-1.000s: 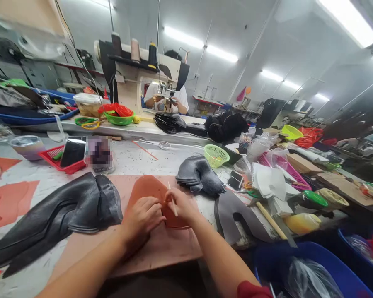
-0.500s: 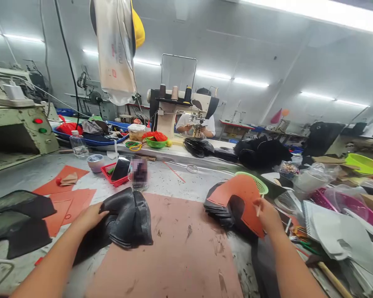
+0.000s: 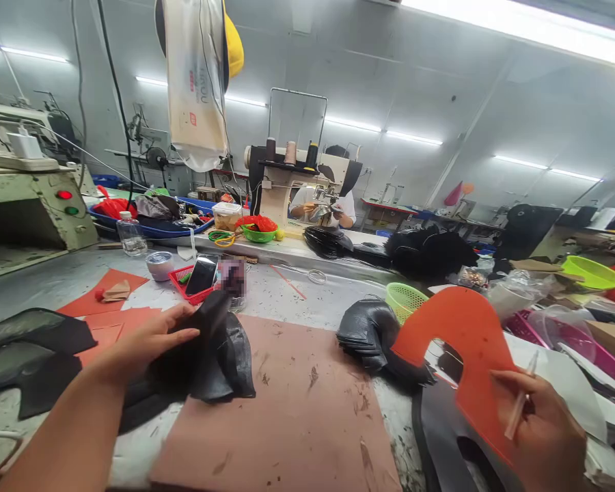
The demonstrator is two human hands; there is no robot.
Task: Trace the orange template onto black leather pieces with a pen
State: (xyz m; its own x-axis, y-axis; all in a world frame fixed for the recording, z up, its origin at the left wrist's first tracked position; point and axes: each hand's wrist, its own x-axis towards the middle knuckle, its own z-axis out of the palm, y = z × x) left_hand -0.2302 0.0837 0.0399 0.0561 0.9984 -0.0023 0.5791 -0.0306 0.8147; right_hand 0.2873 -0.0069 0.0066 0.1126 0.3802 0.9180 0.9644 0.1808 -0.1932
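My left hand (image 3: 156, 342) is closed on the edge of a curved black leather piece (image 3: 208, 328), which is lifted and bent up; some fingertips are hidden by it. More black leather pieces (image 3: 240, 362) lie beneath, on the pinkish-brown mat (image 3: 297, 410). My right hand (image 3: 543, 427) grips an orange curved template (image 3: 471, 318) by one leg, with a slim whitish pen (image 3: 520, 403) held between the same fingers. The template is raised over the right side of the table, its far end close to a fanned stack of black curved pieces (image 3: 363, 328).
A green basket (image 3: 404, 301) stands behind the stack. A red basket with a phone (image 3: 202, 277), a tape roll (image 3: 158, 265) and orange sheets (image 3: 113, 290) lie back left. Ahead, a co-worker (image 3: 302, 201) sits behind a sewing machine (image 3: 274, 188). Clutter and a magenta basket (image 3: 609, 369) fill the right.
My right hand has drawn the orange template right and toward me, off the black stack. The leather piece in my left hand has risen and tilted upward.
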